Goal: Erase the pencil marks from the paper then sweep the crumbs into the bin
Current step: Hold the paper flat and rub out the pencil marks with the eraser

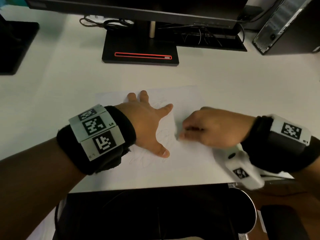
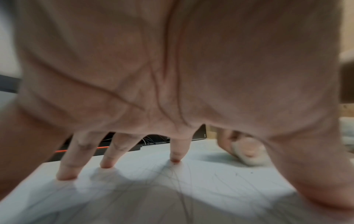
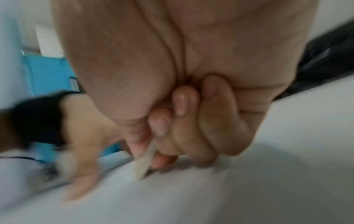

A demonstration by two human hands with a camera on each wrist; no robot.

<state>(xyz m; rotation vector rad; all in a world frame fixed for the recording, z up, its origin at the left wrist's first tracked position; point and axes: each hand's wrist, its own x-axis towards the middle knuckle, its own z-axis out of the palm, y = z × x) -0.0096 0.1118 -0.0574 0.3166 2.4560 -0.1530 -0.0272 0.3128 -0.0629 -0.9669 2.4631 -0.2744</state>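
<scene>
A white sheet of paper [image 1: 188, 158] with faint pencil scribbles [image 1: 164, 135] lies on the white desk. My left hand [image 1: 149, 122] presses flat on it with fingers spread; its fingertips [image 2: 106, 164] touch the sheet in the left wrist view. My right hand [image 1: 207, 129] is blurred just right of the left thumb and pinches a pale eraser [image 3: 143, 163] between thumb and fingers, its lower edge on the paper. The eraser [image 2: 249, 154] also shows in the left wrist view. A dark round bin [image 1: 239, 213] with a pale rim stands below the desk's front edge.
A black monitor stand [image 1: 140, 49] with a red-outlined slot sits behind the paper. Cables [image 1: 107, 23] lie at the back. A computer tower [image 1: 287, 25] stands at the far right, another dark base [image 1: 15, 45] at the far left. The desk's front edge [image 1: 147, 187] runs just below the paper.
</scene>
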